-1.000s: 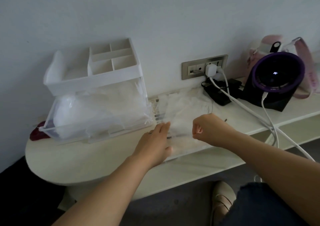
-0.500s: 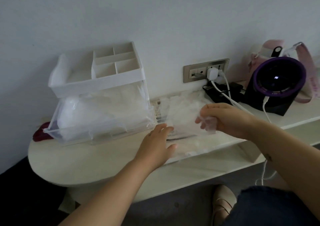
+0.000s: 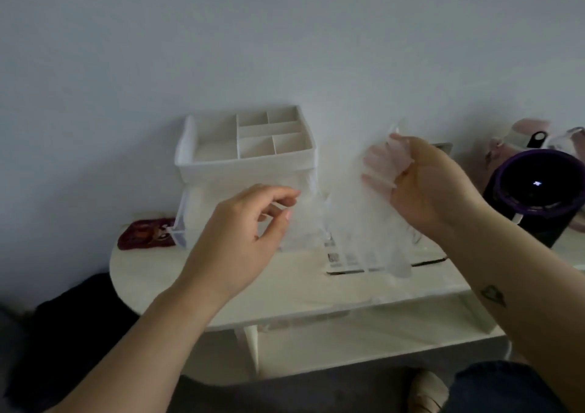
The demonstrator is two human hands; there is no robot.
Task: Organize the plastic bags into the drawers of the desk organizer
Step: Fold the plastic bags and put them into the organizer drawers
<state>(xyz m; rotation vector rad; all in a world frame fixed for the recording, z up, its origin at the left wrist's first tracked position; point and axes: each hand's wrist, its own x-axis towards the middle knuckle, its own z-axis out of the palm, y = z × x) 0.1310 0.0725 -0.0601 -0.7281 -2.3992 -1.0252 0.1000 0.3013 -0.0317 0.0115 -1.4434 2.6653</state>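
Pick-up step: the clear bag [image 3: 357, 222] is held up just right of the organizer [image 3: 247, 165], its top bunched in the right hand [image 3: 424, 187]. Whether it's pinched by the left hand [image 3: 240, 232] can't be told. Next it probably needs folding for the open drawer [image 3: 180, 232].

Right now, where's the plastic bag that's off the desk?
In the head view, right of centre: the plastic bag hangs from the right hand above the desk, just right of the organizer.
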